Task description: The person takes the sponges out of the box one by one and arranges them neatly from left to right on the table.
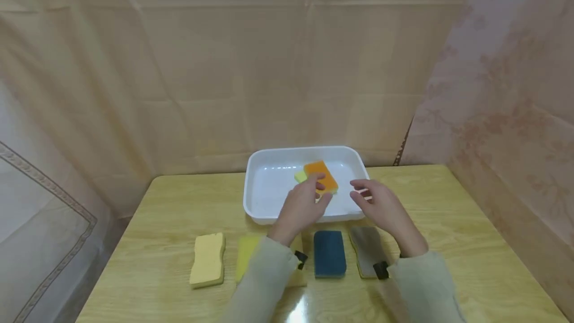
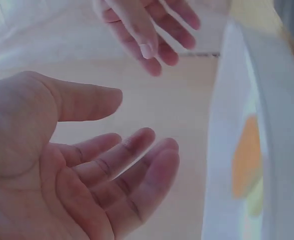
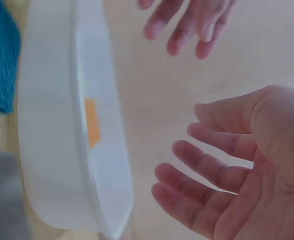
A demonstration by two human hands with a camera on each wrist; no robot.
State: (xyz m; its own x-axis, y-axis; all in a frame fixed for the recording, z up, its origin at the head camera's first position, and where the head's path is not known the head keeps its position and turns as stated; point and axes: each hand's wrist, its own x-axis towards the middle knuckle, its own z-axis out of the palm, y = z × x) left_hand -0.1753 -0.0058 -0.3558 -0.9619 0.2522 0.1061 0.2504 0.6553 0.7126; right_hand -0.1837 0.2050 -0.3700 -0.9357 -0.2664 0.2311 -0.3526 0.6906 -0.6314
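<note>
Both hands hover over a white tray (image 1: 264, 183) at the back of the table. My left hand (image 1: 301, 207), fingers loosely bent and holding nothing, overlaps the tray's middle in the head view. Just beyond its fingertips lie an orange sponge (image 1: 324, 176) and, partly under it, a pale yellow-green sponge (image 1: 300, 177). My right hand (image 1: 378, 204) is over the tray's right rim, its fingers relaxed and apart from the thumb with nothing between them. In the left wrist view the left palm (image 2: 51, 165) shows bare; the right wrist view shows the right fingers (image 3: 207, 170) spread.
In front of the tray, a row of sponges lies on the wooden table (image 1: 148, 273): a cream one (image 1: 208, 259), a yellow one (image 1: 246, 253) partly behind the left sleeve, a dark blue one (image 1: 329, 254) and a grey one (image 1: 368, 248). Beige cloth (image 1: 278, 64) hangs behind.
</note>
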